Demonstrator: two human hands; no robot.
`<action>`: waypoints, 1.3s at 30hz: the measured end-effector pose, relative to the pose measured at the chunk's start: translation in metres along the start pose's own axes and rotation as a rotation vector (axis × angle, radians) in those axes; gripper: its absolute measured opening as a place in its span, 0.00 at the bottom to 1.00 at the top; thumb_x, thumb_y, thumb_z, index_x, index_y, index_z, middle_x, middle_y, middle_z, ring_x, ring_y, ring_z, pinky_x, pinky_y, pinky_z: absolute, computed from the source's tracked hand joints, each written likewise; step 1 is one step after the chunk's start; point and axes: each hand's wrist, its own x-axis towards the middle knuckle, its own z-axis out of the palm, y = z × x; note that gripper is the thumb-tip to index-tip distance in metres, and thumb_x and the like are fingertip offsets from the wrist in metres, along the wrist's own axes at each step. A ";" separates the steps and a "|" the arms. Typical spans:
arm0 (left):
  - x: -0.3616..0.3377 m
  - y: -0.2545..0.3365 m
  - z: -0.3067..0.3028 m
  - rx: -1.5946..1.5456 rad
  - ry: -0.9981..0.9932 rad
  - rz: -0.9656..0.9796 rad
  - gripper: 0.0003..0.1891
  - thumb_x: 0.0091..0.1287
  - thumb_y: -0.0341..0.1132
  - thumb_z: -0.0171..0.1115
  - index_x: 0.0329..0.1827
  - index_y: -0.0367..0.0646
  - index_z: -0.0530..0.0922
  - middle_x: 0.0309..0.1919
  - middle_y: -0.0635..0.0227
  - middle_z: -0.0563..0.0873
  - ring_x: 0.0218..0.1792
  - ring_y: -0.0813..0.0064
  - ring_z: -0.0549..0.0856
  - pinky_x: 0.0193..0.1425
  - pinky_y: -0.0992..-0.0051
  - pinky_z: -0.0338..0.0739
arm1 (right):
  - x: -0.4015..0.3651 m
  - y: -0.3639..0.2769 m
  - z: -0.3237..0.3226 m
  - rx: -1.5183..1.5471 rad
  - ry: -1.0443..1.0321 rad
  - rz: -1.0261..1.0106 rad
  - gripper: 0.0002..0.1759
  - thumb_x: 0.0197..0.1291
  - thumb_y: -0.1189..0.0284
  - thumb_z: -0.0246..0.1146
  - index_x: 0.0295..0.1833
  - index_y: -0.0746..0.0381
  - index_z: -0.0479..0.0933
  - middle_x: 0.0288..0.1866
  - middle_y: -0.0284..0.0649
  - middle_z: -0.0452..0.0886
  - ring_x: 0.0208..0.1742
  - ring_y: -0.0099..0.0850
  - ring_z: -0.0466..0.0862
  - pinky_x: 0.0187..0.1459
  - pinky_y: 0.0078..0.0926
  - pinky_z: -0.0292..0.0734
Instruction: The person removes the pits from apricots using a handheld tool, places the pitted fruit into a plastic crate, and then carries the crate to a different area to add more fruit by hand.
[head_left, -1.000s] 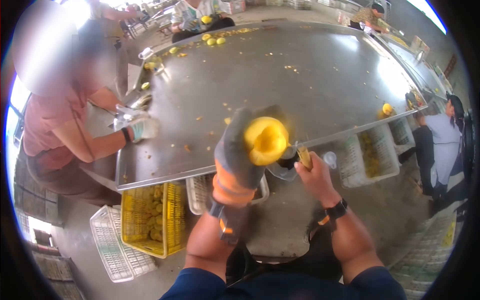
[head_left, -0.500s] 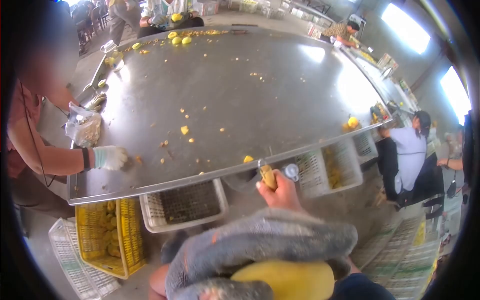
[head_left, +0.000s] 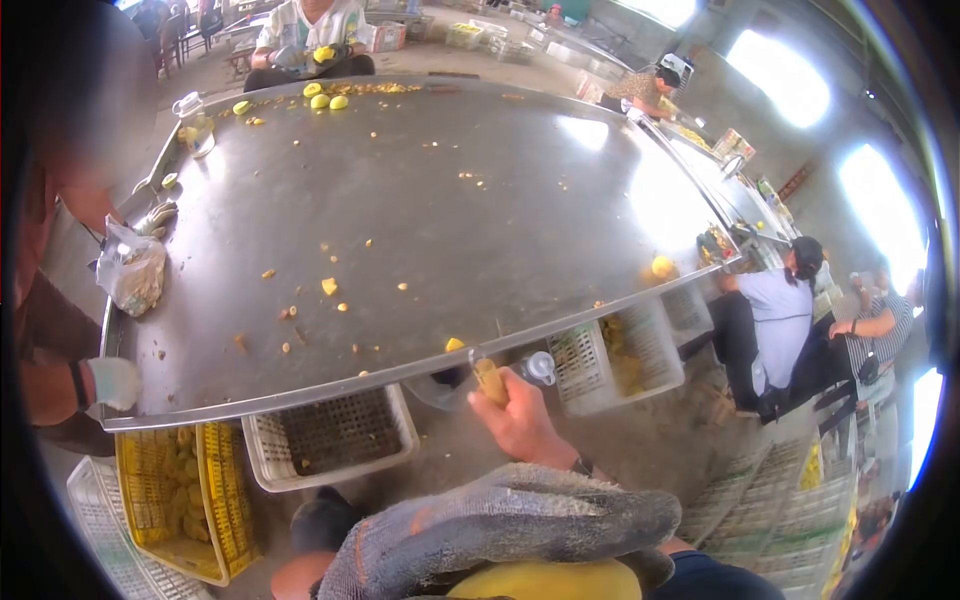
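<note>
A grey work glove covers my left hand (head_left: 500, 530), large at the bottom centre, with its fingers wrapped over a smooth yellow fruit (head_left: 555, 582). My bare right hand (head_left: 520, 415) is closed around a short tool with a tan handle (head_left: 490, 380), whose metal tip points at the near edge of the metal table (head_left: 400, 200). Just beyond that tip, a small yellow piece (head_left: 454, 344) lies by the table's rim. More yellow scraps (head_left: 329, 286) are scattered over the tabletop.
Below the table edge stand a yellow crate (head_left: 185, 500), a white crate (head_left: 330, 440) and more white crates (head_left: 640, 350). A co-worker's gloved hand (head_left: 115, 383) is at the left corner, near a plastic bag (head_left: 135, 268). Other people sit beyond and at the right.
The view has shifted, so the table appears further left. My left hand sits lower, covering more of the fruit. The co-worker's gloved hand has moved left to the table's corner.
</note>
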 end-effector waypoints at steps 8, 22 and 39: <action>0.004 -0.001 -0.003 0.029 0.007 -0.007 0.32 0.87 0.52 0.51 0.68 0.24 0.80 0.61 0.42 0.89 0.57 0.54 0.92 0.62 0.56 0.89 | -0.003 -0.005 -0.006 -0.045 -0.033 -0.011 0.17 0.74 0.62 0.72 0.49 0.66 0.78 0.28 0.44 0.80 0.29 0.35 0.79 0.37 0.37 0.77; 0.002 -0.008 -0.003 0.062 0.013 0.003 0.29 0.87 0.50 0.51 0.67 0.26 0.80 0.61 0.44 0.90 0.56 0.56 0.92 0.62 0.57 0.88 | -0.010 -0.008 -0.008 -0.018 -0.038 -0.002 0.16 0.75 0.63 0.72 0.47 0.65 0.77 0.27 0.42 0.77 0.28 0.30 0.76 0.35 0.36 0.75; 0.004 -0.016 -0.005 0.079 0.014 0.036 0.26 0.88 0.47 0.51 0.67 0.28 0.80 0.60 0.47 0.90 0.55 0.58 0.92 0.62 0.59 0.88 | -0.007 -0.010 -0.009 -0.055 -0.032 -0.004 0.16 0.75 0.64 0.71 0.46 0.65 0.76 0.28 0.41 0.76 0.30 0.30 0.74 0.37 0.35 0.75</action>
